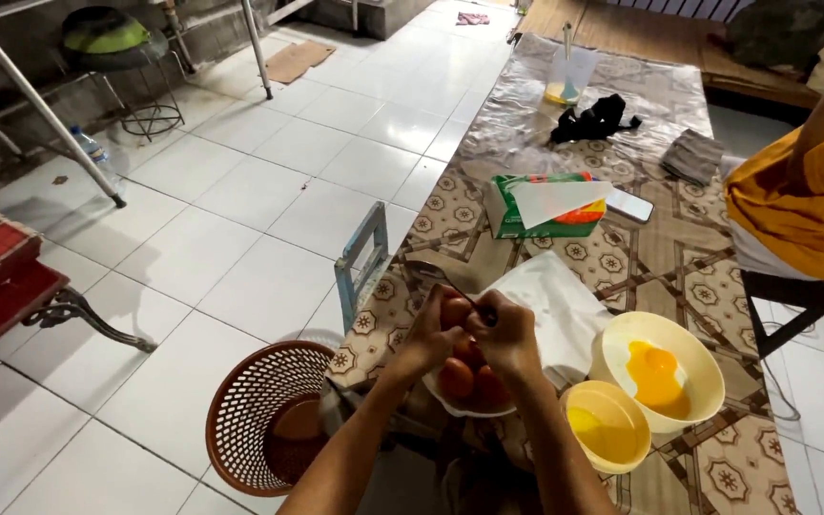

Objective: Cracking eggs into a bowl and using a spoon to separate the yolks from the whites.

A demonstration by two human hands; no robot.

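Note:
My left hand (pixel 428 336) and my right hand (pixel 507 334) meet over a white bowl (pixel 450 404) of brown eggs (pixel 456 378). The left hand grips one brown egg (pixel 454 310) at the fingertips. The right hand pinches a thin dark utensil (pixel 482 309) against that egg. To the right stand a large cream bowl (pixel 700 361) holding egg white and an orange yolk (pixel 656 374), and a smaller yellow bowl (pixel 622 408) with yellow liquid.
The patterned table (pixel 655 272) also carries a white cloth (pixel 555 296), a green box (pixel 544 206), a phone (pixel 629 204), a black bundle (pixel 593 120) and a plastic cup (pixel 566 76). A brown wicker basket (pixel 255 410) stands on the tiled floor at left. A person in orange (pixel 798 195) sits at right.

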